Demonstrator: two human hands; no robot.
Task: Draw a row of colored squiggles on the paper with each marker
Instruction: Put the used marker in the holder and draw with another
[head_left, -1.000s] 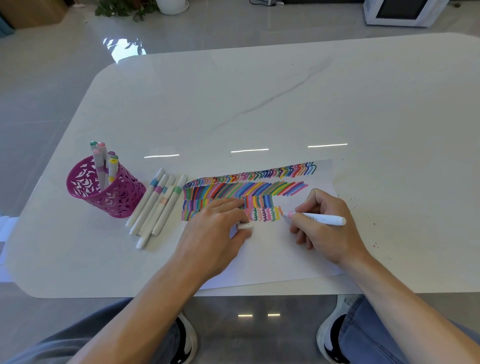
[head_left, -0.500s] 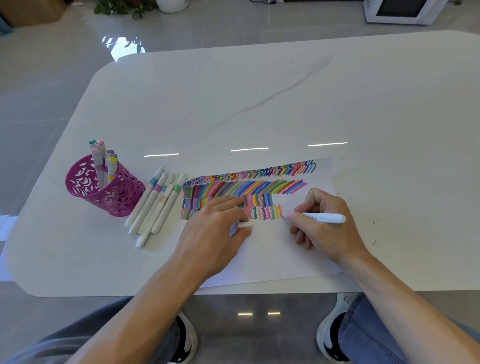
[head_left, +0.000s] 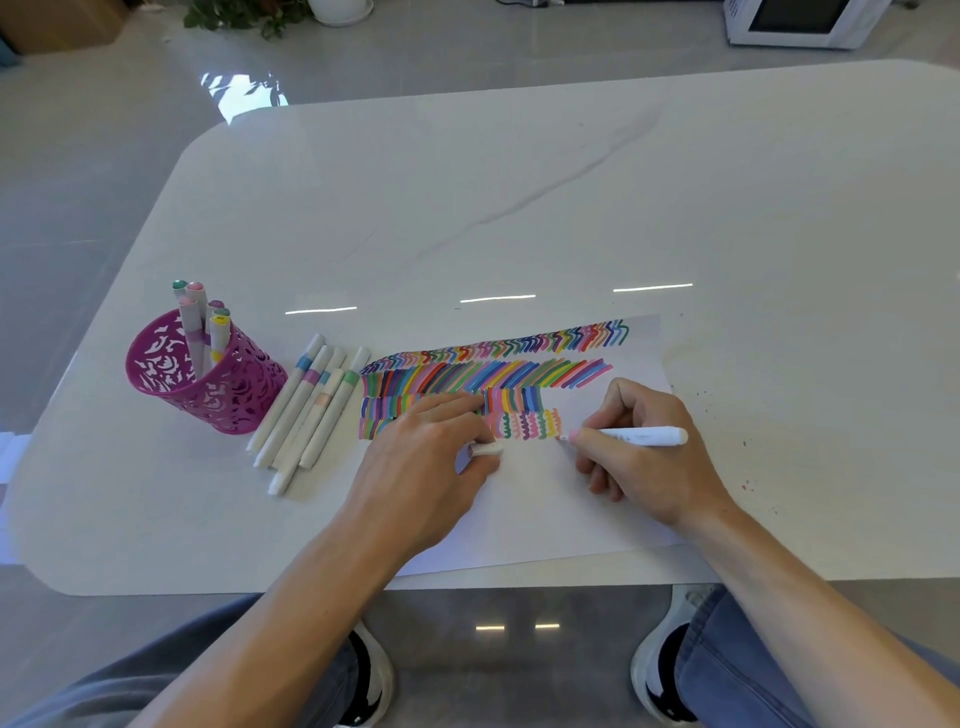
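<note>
A white sheet of paper (head_left: 545, 514) lies at the table's near edge, with rows of coloured strokes across its top. The lowest row is a line of squiggles (head_left: 527, 425). My right hand (head_left: 649, 452) grips a white marker (head_left: 641, 435) with a pink tip, and the tip touches the paper at the right end of the squiggle row. My left hand (head_left: 426, 467) presses flat on the paper and pinches a white marker cap (head_left: 487, 450) under its fingers. It covers the left part of the squiggle row.
A magenta cut-out pen cup (head_left: 202, 382) with several markers stands at the left. Several capped white markers (head_left: 309, 410) lie side by side between cup and paper. The white table's near edge (head_left: 519, 581) runs just below the paper. My knees and shoes show underneath.
The marker tip has crept slightly down at the right end of the squiggle row. My left hand has stayed put.
</note>
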